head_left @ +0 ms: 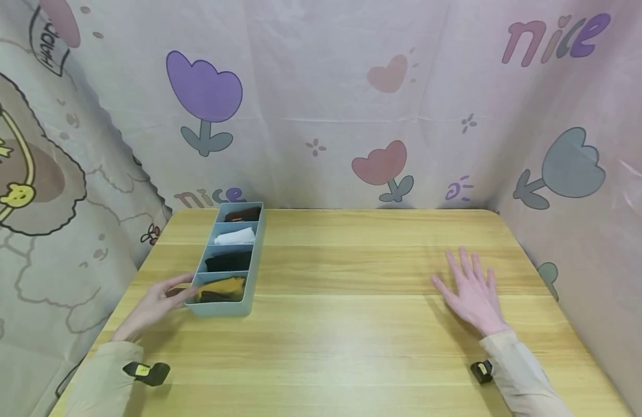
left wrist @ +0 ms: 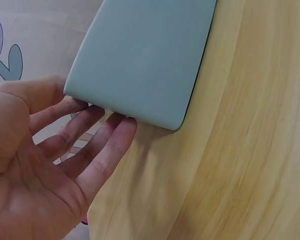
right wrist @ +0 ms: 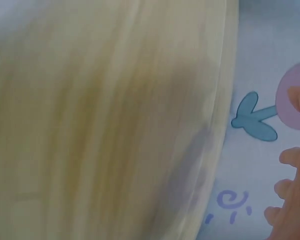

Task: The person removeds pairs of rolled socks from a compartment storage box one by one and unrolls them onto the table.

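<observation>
Divided box (head_left: 219, 310), pale blue-green, sits on the left part of the wooden table (head_left: 362, 347), long side running away from the person, far end near the patterned curtain (head_left: 300, 69). Four compartments in a row, each with soft stuff in it: nearest holds a mustard cloth (head_left: 224, 286) with something darker under it, next a black cloth (head_left: 229, 262), then a white cloth (head_left: 234, 237), farthest a dark brown cloth (head_left: 242, 215) with a small orange mark. Left hand (head_left: 154, 304) is at the near left corner of the box, thumb side at the rim, fingers slightly bent; left wrist view has fingertips right at the box edge, palm side facing the camera. Can't tell if it's gripping the wall, pinching the mustard cloth or just touching. Right hand (head_left: 474, 298) is well apart on the right side of the table, back of hand up, fingers spread, holding nothing; contact with the tabletop unclear. Right wrist view is mostly blurred wood plus table edge and curtain, with part of that hand at the right border. Cream sleeves (head_left: 104, 376) on both arms, small black device (head_left: 153, 373) at each wrist
</observation>
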{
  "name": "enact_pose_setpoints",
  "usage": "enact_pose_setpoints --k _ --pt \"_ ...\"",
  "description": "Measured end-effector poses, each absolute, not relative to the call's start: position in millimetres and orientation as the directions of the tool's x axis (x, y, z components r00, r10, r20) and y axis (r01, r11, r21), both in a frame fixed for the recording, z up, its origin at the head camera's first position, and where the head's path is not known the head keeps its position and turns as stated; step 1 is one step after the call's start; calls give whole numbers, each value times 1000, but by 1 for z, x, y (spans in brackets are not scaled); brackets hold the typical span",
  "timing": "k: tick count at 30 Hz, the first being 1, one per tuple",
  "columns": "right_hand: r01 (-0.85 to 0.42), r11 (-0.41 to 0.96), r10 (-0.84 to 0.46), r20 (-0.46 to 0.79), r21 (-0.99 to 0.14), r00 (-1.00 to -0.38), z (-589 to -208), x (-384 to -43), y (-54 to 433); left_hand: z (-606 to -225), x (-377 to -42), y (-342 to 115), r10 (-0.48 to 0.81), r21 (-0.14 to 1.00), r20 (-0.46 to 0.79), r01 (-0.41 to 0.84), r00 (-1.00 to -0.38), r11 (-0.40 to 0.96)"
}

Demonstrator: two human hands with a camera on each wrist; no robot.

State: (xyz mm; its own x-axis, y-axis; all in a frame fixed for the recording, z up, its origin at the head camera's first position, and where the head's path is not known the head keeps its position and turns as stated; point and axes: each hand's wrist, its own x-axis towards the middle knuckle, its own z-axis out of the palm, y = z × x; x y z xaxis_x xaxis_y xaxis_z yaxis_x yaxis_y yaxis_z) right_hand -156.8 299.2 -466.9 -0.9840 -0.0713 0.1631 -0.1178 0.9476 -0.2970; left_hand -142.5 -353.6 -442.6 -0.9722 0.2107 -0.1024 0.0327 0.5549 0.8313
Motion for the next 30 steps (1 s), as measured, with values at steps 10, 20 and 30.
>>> enact_pose_setpoints --k 10,20,30 --pt "-261 903 -216 162 -342 -963 -455 -171 239 -439 -140 -336 221 855 -109 22 -969 517" --pt "-523 637 -485 233 -567 -843 -423 -189 133 -442 -141 -331 227 867 -115 14 -967 499" --pt "-644 465 -714 172 -608 -679 -408 -206 19 -440 -142 -329 251 836 -119 39 -961 547"
